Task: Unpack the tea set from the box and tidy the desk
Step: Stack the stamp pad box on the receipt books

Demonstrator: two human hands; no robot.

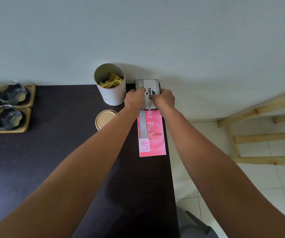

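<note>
Both arms outstretched, left hand & right hand gripping grey box.

Dark brown desk with a faint woven grain; white canister, at its far edge, holding gold foil packets. Grey-and-white box printed with black lettering above a pink booklet; pale gold lid; light wooden trays under clear glass cups

Grey box: "JOYKO". Pink packet: "YOUR OFFICE SOLUTION", "40".
</note>
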